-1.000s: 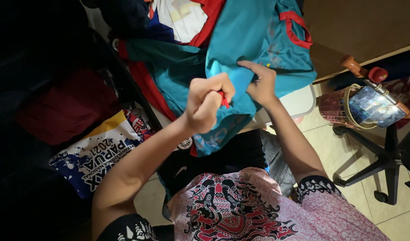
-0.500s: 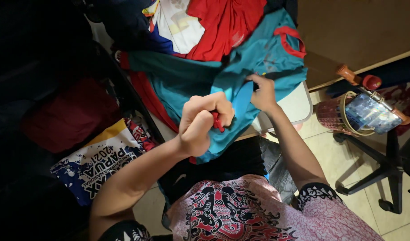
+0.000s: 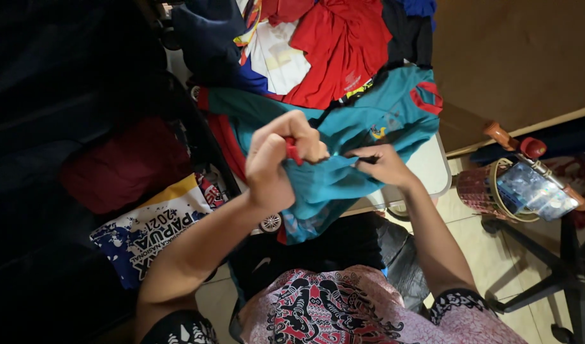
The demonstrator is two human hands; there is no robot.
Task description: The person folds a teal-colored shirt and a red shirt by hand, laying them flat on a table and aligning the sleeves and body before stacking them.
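On the small white table: a teal shirt (image 3: 343, 165) with red trim lies spread, its lower part bunched and hanging over the near edge of the table (image 3: 433, 169).
Left hand: the left hand (image 3: 276, 159) is clenched into a fist above the teal shirt, and a bit of red, likely the trim or a small red object, shows between the fingers; I cannot tell which one.
Right hand: the right hand (image 3: 385, 167) pinches a dark edge of the same shirt, fingers closed on the cloth, just beside the left hand.
Behind the shirt: a red shirt (image 3: 340, 51) and a white shirt with coloured print (image 3: 280, 57) lie in a heap, touching the teal one at its upper side.
Risk, slipping: much of the teal shirt is already over the table edge, so I judge it may slide to the tiled floor (image 3: 490, 267) if one hand lets go.
Risk, tangling: the heap is touching the teal shirt, so a strong pull may drag the red shirt along.
Risk, tearing: both hands hold close together on a small piece; a sharp pull in opposite ways could strain a seam.
Risk, light: the scene is dim, and small details of the cloth are hard to see.
At the right: an office chair (image 3: 554, 255) carrying a basket (image 3: 490, 188) stands near the table, apart from the hands.
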